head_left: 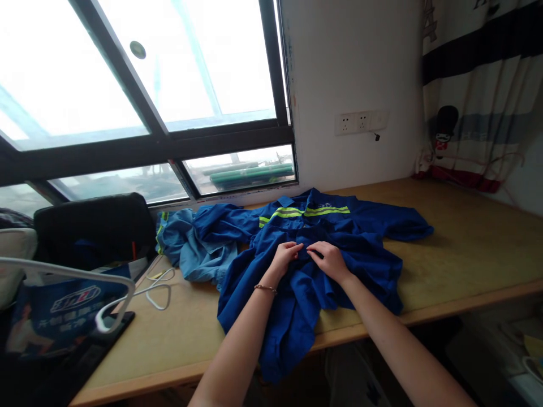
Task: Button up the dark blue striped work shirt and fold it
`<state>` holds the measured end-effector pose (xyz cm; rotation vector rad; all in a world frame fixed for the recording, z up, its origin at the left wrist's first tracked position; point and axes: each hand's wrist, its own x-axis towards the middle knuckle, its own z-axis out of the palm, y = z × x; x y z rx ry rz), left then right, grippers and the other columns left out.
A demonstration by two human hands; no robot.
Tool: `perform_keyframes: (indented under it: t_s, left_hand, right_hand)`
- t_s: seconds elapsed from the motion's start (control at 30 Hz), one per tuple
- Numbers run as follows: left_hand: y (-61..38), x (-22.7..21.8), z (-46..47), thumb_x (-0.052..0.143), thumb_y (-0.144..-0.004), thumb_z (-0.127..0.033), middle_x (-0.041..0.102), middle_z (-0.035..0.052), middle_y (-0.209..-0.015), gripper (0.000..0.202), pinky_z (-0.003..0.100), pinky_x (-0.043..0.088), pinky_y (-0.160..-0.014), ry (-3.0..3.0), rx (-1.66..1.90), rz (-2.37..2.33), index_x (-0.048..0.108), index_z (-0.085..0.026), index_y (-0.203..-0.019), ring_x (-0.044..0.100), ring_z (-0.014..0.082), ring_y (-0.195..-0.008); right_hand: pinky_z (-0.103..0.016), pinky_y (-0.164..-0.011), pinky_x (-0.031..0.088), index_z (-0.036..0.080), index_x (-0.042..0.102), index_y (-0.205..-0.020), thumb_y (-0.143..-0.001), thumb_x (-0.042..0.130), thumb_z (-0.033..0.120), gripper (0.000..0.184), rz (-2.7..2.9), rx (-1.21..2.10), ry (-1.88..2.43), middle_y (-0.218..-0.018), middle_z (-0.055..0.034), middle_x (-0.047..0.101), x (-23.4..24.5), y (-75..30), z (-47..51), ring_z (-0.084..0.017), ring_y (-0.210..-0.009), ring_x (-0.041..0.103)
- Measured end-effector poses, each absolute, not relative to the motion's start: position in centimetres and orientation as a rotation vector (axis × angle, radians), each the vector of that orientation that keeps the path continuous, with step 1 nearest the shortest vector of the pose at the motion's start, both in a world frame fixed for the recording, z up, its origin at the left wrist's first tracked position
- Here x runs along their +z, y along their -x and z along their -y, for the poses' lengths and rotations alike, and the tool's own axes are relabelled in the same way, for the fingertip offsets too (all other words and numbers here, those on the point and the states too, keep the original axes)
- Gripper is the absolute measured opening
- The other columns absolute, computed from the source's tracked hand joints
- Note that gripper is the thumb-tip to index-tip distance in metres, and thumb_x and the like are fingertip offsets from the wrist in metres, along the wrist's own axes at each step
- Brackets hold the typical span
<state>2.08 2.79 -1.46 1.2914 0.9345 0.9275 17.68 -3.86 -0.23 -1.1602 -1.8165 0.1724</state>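
Under a window [224, 133], the table [458, 265] bears a blue garment [292, 299]; left hand [285, 257] and right hand [334, 262] curl over its front, grip unclear. Light, even tension would keep cloth smooth.

Dark-framed window [160, 140] at ten o'clock; white wall sockets [354, 122] between one and two; guardsman-print curtain [479, 93] at two; blue printed bag [72, 314] at eight.
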Motion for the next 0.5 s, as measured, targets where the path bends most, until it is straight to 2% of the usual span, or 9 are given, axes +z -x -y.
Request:
perform_keyframes:
  t_s: [0.1, 0.23, 0.3, 0.5]
  left_hand:
    - [-1.5, -0.8, -2.7, 0.069, -0.060, -0.034, 0.049, -0.0030, -0.055, 0.027, 0.017, 0.035, -0.046, -1.086, 0.859, -0.809, 0.052, -0.012, -0.062, 0.044, 0.0046, -0.047]
    - [-1.5, -0.7, -3.0, 0.069, -0.061, -0.029, 0.050, -0.0021, -0.052, 0.024, 0.016, 0.034, -0.042, -0.980, 0.844, -0.828, 0.052, -0.012, -0.060, 0.043, 0.0040, -0.045]
    - [-1.4, -0.8, -3.0, 0.070, -0.061, -0.027, 0.049, -0.0025, -0.051, 0.023, 0.016, 0.036, -0.043, -0.950, 0.845, -0.842, 0.052, -0.012, -0.059, 0.044, 0.0042, -0.044]
    - [-1.4, -1.2, -3.0, 0.071, -0.060, -0.022, 0.048, -0.0020, -0.050, 0.021, 0.018, 0.041, -0.047, -0.940, 0.793, -0.796, 0.053, -0.011, -0.060, 0.047, 0.0048, -0.045]
  right_hand:
    - [-0.032, -0.075, 0.043, 0.024, 0.061, -0.090, -0.074, 0.058, 0.023, 0.017, 1.936, 0.112, 1.157, -0.082, -0.0038, 0.061, -0.4, -17.3, 4.0, -0.019, -0.081, 0.054]
    - [-0.025, -0.063, 0.042, 0.024, 0.062, -0.081, -0.079, 0.049, 0.019, 0.014, 1.988, 0.130, 1.177, -0.077, -0.0019, 0.058, -0.7, -17.0, 4.4, -0.014, -0.067, 0.054]
    - [-0.026, -0.066, 0.043, 0.023, 0.062, -0.077, -0.081, 0.046, 0.019, 0.017, 1.968, 0.134, 1.140, -0.078, -0.0027, 0.058, -0.6, -16.8, 4.5, -0.014, -0.071, 0.055]
    - [-0.032, -0.078, 0.044, 0.024, 0.061, -0.091, -0.083, 0.044, 0.023, 0.019, 1.787, 0.183, 1.108, -0.085, -0.0047, 0.059, -0.6, -16.5, 4.3, -0.019, -0.082, 0.055]
